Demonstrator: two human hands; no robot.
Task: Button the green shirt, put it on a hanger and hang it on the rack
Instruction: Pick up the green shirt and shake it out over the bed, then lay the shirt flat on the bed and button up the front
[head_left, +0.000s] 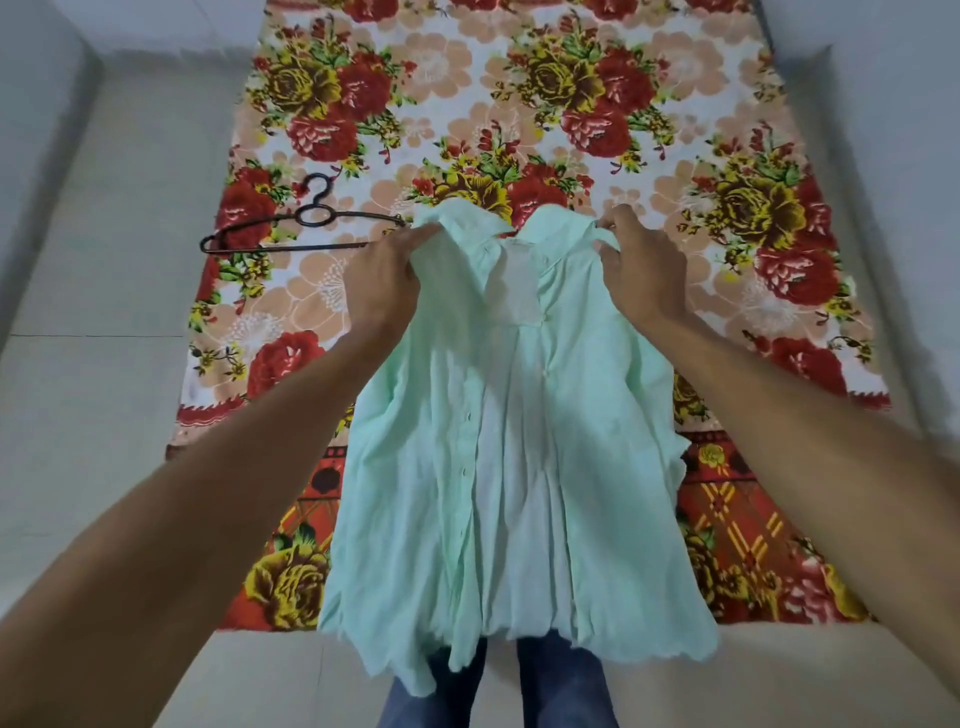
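Now both hands, left hand (384, 278) and right hand (636, 270), pinch the green shirt (519, 441) at its shoulders with curled fingers, holding it unbuttoned over the floral blanket (571, 104); the hanger (306, 228) lies nearby.

Tiled floor (104, 374); floral sheet (519, 104) on it, hanger (291, 248) atop

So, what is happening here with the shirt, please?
A person holds the green shirt up by its shoulders, with the left hand gripping one side of the collar and the right hand the other. The shirt's front hangs open, not yet buttoned. The hanger lies on the flowered blanket, to the left of the shirt. No rack is in view.
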